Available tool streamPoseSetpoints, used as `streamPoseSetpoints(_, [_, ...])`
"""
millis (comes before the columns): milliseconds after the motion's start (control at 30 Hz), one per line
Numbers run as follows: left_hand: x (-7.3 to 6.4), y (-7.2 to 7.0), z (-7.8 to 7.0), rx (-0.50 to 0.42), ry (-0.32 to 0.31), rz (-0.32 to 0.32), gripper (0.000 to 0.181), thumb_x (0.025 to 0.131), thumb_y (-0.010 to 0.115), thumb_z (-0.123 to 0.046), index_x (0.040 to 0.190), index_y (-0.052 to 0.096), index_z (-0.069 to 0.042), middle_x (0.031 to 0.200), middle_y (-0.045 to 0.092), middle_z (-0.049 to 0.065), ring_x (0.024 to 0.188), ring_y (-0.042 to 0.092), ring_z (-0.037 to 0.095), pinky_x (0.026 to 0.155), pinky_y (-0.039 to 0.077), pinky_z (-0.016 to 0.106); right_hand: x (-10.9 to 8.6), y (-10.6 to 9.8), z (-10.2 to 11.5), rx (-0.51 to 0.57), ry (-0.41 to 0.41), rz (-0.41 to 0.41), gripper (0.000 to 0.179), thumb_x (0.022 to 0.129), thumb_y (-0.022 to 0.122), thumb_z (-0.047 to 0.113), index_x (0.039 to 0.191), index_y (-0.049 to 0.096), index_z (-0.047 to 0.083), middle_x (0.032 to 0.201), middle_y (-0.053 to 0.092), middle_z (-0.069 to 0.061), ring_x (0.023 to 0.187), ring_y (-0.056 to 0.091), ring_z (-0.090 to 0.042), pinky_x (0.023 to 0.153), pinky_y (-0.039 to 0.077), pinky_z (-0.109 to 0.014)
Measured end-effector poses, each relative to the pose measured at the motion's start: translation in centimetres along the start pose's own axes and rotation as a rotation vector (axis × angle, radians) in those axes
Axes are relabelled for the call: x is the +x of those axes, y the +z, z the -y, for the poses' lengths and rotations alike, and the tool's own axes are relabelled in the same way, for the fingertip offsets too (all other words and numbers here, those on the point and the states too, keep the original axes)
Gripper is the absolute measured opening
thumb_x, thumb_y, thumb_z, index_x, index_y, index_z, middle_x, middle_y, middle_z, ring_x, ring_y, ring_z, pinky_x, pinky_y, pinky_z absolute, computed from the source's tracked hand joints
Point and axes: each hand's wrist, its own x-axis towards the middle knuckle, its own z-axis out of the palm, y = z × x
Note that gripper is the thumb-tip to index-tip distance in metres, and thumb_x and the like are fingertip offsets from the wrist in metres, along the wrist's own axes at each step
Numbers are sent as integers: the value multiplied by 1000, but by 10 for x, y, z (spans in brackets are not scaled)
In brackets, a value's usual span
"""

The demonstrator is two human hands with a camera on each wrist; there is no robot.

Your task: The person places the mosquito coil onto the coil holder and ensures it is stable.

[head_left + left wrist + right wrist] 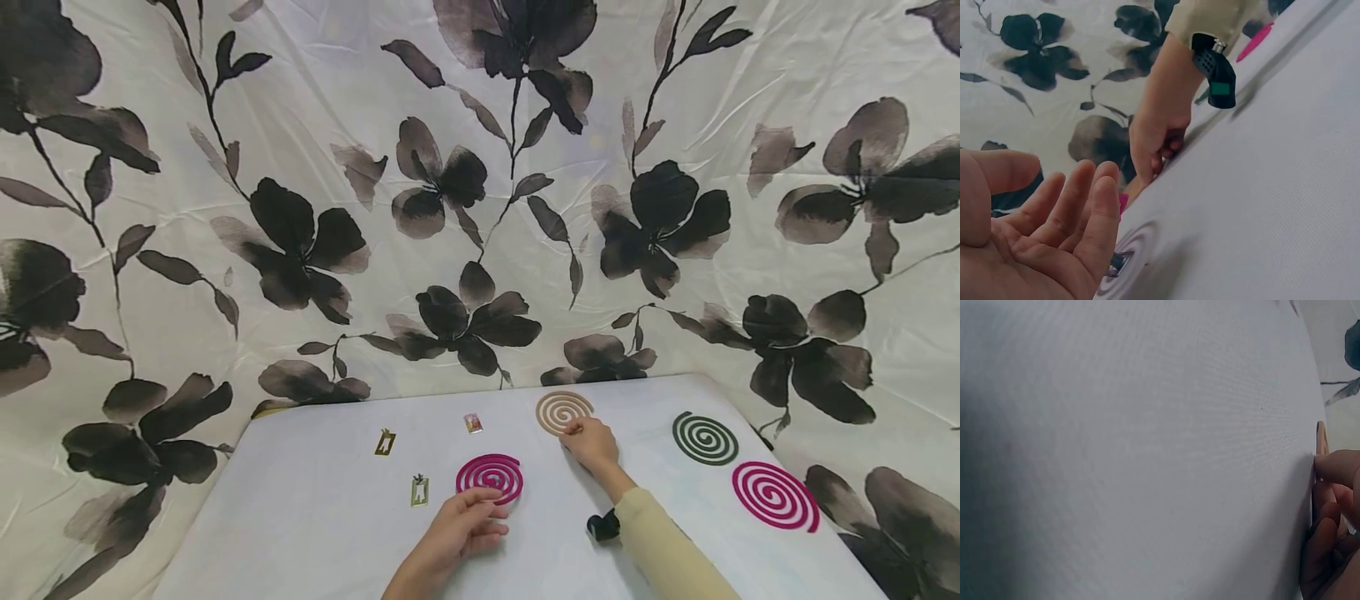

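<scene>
A tan mosquito coil (558, 408) lies near the table's back edge. My right hand (592, 443) pinches its near right rim between thumb and fingertips; in the right wrist view only a bit of the tan coil (1320, 434) shows beyond the fingers. Over the near side of a magenta coil (465, 473) hovers my left hand (468, 529), loosely bent, palm turned inward, holding nothing. A small metal piece (1119, 264) sits at that coil's centre in the left wrist view. Whether the left fingertips touch the coil, I cannot tell.
A green coil (705, 438) and another magenta coil (776, 497) lie at the right. Two gold cut-out metal plates (385, 442) lie left of centre, and a small red-and-gold piece (472, 423) farther back. Floral cloth (480, 167) hangs behind the white table (300, 517).
</scene>
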Motion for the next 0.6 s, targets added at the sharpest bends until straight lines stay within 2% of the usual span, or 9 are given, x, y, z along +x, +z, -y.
streamPoseSetpoints(267, [4, 0, -6, -47, 6, -19, 33, 99, 54, -12, 126, 51, 8, 99, 67, 13, 79, 68, 17, 74, 57, 29, -6, -4, 1, -31, -39, 21, 10, 80, 76, 21, 79, 68, 15, 71, 62, 5, 68, 56, -16, 63, 46, -37])
streamPoseSetpoints(600, [13, 5, -14, -39, 19, 24, 31, 100, 52, -9, 125, 50, 9, 101, 66, 16, 80, 69, 17, 74, 57, 28, -15, -10, -1, -61, -114, 72, 9, 79, 76, 21, 77, 69, 16, 71, 60, 6, 68, 55, -15, 65, 47, -37])
